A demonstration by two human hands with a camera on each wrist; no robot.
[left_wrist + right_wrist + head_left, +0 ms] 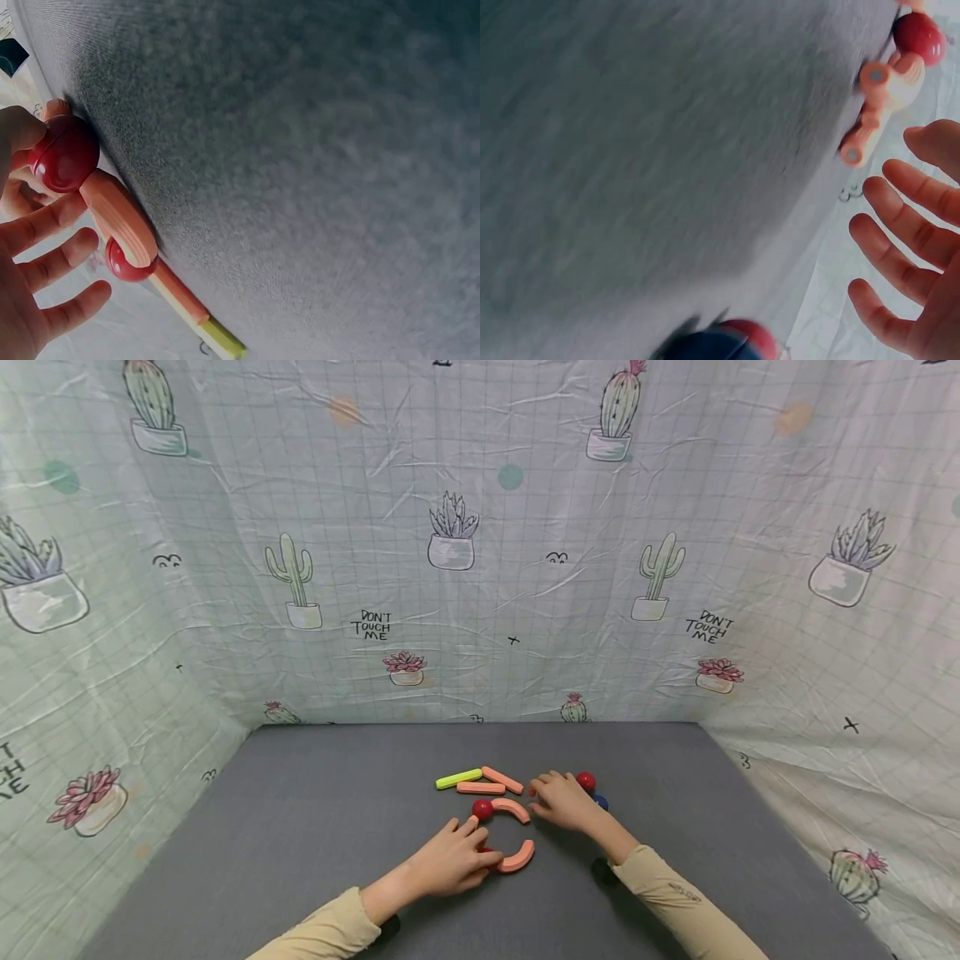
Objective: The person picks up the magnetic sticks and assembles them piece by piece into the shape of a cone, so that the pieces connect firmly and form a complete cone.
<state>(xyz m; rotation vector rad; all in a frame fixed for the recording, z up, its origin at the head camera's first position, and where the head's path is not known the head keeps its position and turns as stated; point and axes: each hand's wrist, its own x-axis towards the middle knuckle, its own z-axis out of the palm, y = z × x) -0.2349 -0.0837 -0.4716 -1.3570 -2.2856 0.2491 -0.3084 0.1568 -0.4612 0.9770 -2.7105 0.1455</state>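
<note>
My left hand (453, 860) pinches a red ball (69, 154) between thumb and forefinger, its other fingers spread. In the head view that ball is mostly hidden by the fingers. A curved orange rod (517, 857) meets the ball. Just beyond lies another red ball (482, 809), which joins a second curved orange rod (512, 809). Fingers apart and holding nothing, my right hand (566, 802) hovers to the right of that second curve. Beside its far side are a third red ball (587, 782) and a partly hidden blue ball (601, 802).
Behind the curved rods lie a yellow-green straight rod (459, 779) and two straight orange rods, one lying crosswise (482, 788) and one slanted (502, 780). All rest on a dark grey tabletop (337, 793). A cactus-print curtain (480, 677) encloses the back and sides.
</note>
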